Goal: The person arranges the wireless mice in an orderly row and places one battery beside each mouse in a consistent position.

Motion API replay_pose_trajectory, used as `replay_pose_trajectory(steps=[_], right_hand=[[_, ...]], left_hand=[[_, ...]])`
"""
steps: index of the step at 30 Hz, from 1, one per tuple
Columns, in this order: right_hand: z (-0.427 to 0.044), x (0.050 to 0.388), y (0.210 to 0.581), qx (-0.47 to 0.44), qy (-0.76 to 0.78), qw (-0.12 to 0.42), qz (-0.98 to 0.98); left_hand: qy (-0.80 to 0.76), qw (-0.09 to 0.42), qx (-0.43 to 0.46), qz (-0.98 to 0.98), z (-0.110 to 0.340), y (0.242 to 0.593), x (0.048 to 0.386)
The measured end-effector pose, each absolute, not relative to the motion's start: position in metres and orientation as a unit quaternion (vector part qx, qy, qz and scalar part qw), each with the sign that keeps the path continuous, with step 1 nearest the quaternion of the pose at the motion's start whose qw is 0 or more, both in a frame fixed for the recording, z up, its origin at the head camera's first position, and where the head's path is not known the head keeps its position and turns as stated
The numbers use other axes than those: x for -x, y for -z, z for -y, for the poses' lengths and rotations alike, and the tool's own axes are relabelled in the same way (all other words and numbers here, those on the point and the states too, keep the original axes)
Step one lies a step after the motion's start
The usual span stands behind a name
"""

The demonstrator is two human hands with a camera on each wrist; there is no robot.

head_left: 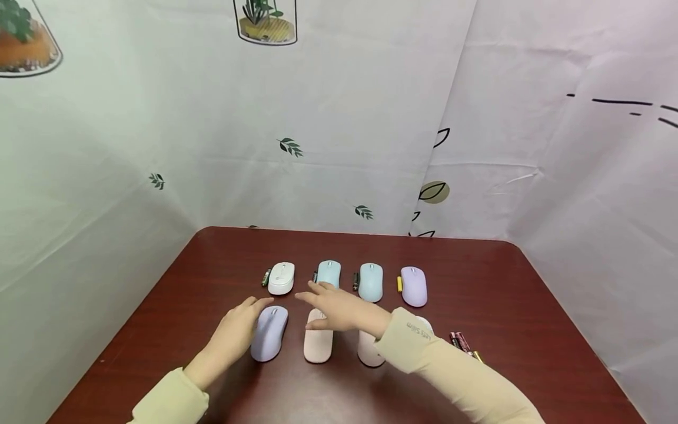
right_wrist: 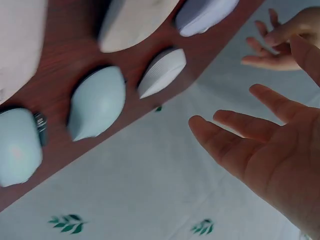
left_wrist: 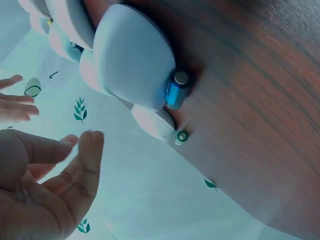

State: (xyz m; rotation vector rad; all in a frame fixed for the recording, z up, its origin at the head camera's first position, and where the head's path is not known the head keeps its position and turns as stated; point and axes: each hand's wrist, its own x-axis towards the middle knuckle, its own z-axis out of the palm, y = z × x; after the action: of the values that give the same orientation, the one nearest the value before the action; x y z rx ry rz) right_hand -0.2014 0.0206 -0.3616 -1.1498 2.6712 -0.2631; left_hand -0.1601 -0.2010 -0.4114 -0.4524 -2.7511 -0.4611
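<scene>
My left hand point(head_left: 233, 331) is beside the front-left lavender mouse point(head_left: 269, 334), with nothing in its fingers. In the left wrist view its fingers point(left_wrist: 90, 170) are loosely bent and apart from the mouse. A blue battery point(left_wrist: 176, 90) lies against that mouse's side. The right hand point(head_left: 341, 307) reaches across, fingers spread, over the beige mouse point(head_left: 318, 345), and it holds nothing. The right forearm and sleeve partly cover another pale mouse point(head_left: 369, 351) and a white one point(head_left: 425, 324).
Along the back stand a white mouse point(head_left: 281, 278), two light blue mice point(head_left: 329, 272) point(head_left: 371, 282) and a purple mouse point(head_left: 414, 287), each with a battery at its left. Several loose batteries point(head_left: 463, 341) lie at right on the dark red table point(head_left: 508, 294). Printed cloth hangs behind.
</scene>
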Motion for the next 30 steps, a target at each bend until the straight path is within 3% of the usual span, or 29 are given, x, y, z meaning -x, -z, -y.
replay_pose_trajectory(steps=[15, 24, 30], right_hand=[[-0.093, 0.216, 0.372, 0.338, 0.209, 0.089, -0.913], [-0.135, 0.224, 0.378, 0.325, 0.228, 0.009, -0.918], [-0.165, 0.224, 0.389, 0.256, 0.262, 0.01, -0.931]], left_hand=[[0.27, 0.152, 0.193, 0.931, 0.185, 0.427, 0.165], [0.319, 0.168, 0.221, 0.906, 0.163, 0.426, 0.17], [0.34, 0.169, 0.264, 0.887, 0.144, 0.428, 0.171]])
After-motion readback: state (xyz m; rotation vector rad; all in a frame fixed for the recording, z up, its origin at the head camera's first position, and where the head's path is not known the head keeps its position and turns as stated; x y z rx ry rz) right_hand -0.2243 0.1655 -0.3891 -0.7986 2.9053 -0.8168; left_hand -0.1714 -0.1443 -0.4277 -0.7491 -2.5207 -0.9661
